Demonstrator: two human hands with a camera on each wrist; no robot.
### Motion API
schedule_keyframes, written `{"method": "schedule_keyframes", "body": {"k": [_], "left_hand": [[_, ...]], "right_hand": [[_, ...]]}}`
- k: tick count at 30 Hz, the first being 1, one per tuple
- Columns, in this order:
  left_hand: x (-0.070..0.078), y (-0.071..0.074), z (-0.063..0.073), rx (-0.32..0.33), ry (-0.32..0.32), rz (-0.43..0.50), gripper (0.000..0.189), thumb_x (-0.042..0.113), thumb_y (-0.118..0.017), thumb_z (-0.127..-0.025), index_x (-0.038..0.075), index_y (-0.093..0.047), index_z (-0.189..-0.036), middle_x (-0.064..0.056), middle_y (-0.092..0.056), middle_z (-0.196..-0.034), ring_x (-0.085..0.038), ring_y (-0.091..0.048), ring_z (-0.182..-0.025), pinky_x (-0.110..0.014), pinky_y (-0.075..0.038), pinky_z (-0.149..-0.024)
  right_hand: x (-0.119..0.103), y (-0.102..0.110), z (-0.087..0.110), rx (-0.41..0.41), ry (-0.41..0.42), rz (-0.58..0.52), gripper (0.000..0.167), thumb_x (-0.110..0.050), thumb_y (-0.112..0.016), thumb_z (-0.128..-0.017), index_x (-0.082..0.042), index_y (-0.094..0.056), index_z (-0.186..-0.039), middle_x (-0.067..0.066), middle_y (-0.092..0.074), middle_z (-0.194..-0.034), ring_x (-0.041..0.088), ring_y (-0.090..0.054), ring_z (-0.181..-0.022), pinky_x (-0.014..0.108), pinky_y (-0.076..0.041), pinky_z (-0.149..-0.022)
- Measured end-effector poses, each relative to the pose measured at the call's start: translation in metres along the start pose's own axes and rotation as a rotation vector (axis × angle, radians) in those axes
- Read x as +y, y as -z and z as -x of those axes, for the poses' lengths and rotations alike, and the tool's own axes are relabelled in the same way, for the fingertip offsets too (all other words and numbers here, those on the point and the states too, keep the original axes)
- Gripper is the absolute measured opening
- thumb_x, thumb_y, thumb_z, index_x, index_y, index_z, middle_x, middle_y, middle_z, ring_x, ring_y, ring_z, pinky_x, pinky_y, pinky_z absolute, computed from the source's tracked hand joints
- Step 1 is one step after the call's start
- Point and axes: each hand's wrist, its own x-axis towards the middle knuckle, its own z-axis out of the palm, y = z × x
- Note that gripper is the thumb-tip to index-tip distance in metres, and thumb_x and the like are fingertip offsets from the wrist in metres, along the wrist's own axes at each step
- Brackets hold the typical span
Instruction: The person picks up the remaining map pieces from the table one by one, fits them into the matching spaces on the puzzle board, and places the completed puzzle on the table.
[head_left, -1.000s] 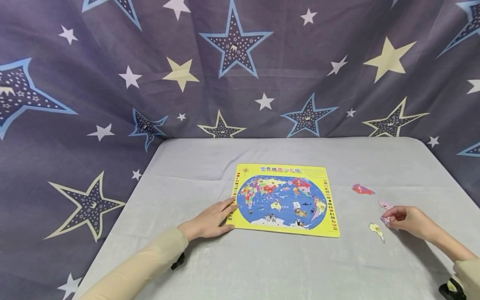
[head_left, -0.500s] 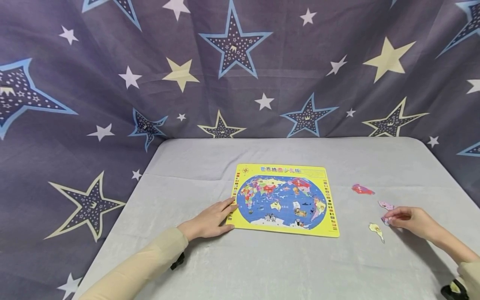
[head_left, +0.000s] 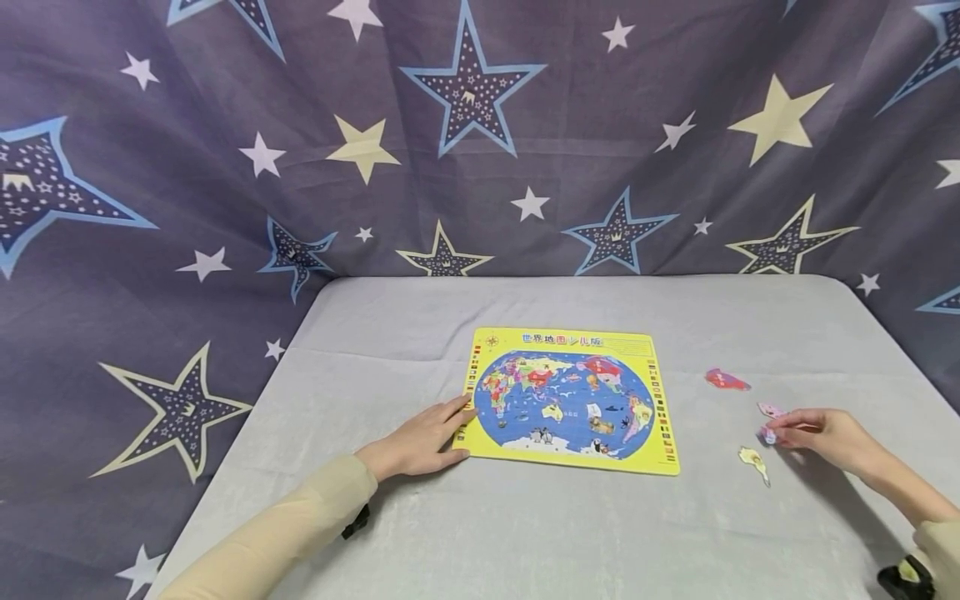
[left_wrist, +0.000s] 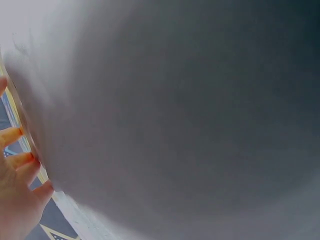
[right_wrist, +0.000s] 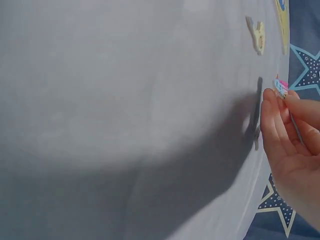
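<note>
A yellow-bordered world map puzzle board (head_left: 570, 464) lies flat on the table. My left hand (head_left: 418, 439) rests at its left edge, fingers extended onto the border; the left wrist view catches those fingers (left_wrist: 26, 170) along the edge. To the right of the board, my right hand (head_left: 828, 437) pinches a small pink and light-blue puzzle piece (head_left: 768, 436) between thumb and fingertips. The right wrist view shows this piece (right_wrist: 281, 87) just above the cloth. Close by lie a pink puzzle piece (head_left: 768, 409), partly behind the hand, and a pale yellow one (head_left: 754, 463).
A red puzzle piece (head_left: 727, 380) lies farther back, right of the board. Light grey cloth (head_left: 540, 533) covers the table. A dark curtain with stars (head_left: 555, 125) hangs behind it and at the sides.
My right hand has risen slightly, and the pinched puzzle piece has tilted up from the cloth. My left hand and the board stay in place.
</note>
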Motion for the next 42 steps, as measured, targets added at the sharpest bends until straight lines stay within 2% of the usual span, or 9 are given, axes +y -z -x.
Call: {"method": "schedule_keyframes", "body": {"k": [7, 14, 19, 25, 32, 37, 42], "left_hand": [[0.001, 0.0, 0.0, -0.013, 0.007, 0.003, 0.062, 0.044, -0.043, -0.089, 0.012, -0.027, -0.14, -0.01, -0.014, -0.147, -0.025, -0.02, -0.132, -0.039, -0.021, -0.106], [0.0, 0.0, 0.0, -0.012, 0.004, -0.001, 0.062, 0.043, -0.044, -0.09, 0.011, -0.027, -0.14, -0.011, -0.014, -0.147, -0.026, -0.02, -0.131, -0.039, -0.021, -0.106], [0.001, 0.001, 0.0, -0.014, 0.005, 0.002, 0.062, 0.043, -0.044, -0.09, 0.011, -0.027, -0.14, -0.011, -0.014, -0.146, -0.026, -0.02, -0.131, -0.039, -0.021, -0.106], [0.002, 0.002, 0.001, -0.009, 0.004, 0.01, 0.062, 0.043, -0.044, -0.089, 0.011, -0.028, -0.14, -0.011, -0.014, -0.146, -0.026, -0.02, -0.131, -0.039, -0.022, -0.106], [0.002, 0.001, 0.001, 0.0, 0.002, 0.011, 0.061, 0.042, -0.045, -0.089, 0.01, -0.029, -0.139, -0.011, -0.015, -0.146, -0.026, -0.021, -0.131, -0.039, -0.022, -0.105], [0.001, 0.0, 0.001, 0.001, 0.006, 0.011, 0.061, 0.042, -0.045, -0.089, 0.011, -0.029, -0.139, -0.011, -0.015, -0.146, -0.026, -0.021, -0.131, -0.039, -0.022, -0.105], [0.0, -0.001, 0.0, 0.005, 0.002, 0.004, 0.061, 0.042, -0.045, -0.089, 0.011, -0.029, -0.139, -0.011, -0.015, -0.146, -0.026, -0.021, -0.131, -0.038, -0.022, -0.105]], "right_hand": [[-0.012, -0.006, -0.008, -0.006, 0.02, -0.025, 0.029, -0.006, -0.06, -0.083, 0.019, -0.058, -0.096, -0.005, -0.068, -0.077, -0.002, -0.06, -0.068, 0.016, -0.049, -0.06], [-0.027, -0.017, -0.018, -0.018, 0.017, 0.054, 0.027, -0.009, -0.06, -0.083, 0.014, -0.06, -0.098, 0.008, -0.068, -0.08, -0.001, -0.06, -0.068, 0.018, -0.048, -0.059], [-0.039, -0.026, -0.026, -0.035, 0.018, 0.074, 0.026, -0.011, -0.063, -0.081, 0.009, -0.063, -0.096, 0.011, -0.067, -0.083, 0.0, -0.056, -0.066, 0.02, -0.049, -0.058], [-0.051, -0.038, -0.038, -0.057, 0.055, 0.027, 0.025, -0.012, -0.064, -0.08, 0.008, -0.064, -0.094, 0.011, -0.067, -0.083, 0.004, -0.06, -0.067, 0.022, -0.05, -0.059], [-0.062, -0.053, -0.053, -0.105, 0.115, -0.074, 0.024, -0.007, -0.063, -0.08, 0.013, -0.062, -0.093, 0.019, -0.066, -0.084, 0.013, -0.064, -0.07, 0.025, -0.052, -0.063], [-0.073, -0.062, -0.062, -0.148, 0.114, -0.119, 0.023, -0.006, -0.063, -0.08, 0.014, -0.061, -0.093, 0.021, -0.065, -0.084, 0.019, -0.065, -0.072, 0.029, -0.053, -0.064], [-0.084, -0.072, -0.069, -0.178, 0.069, -0.138, 0.023, -0.008, -0.062, -0.081, 0.011, -0.062, -0.094, 0.018, -0.066, -0.084, 0.02, -0.065, -0.073, 0.032, -0.053, -0.066]]}}
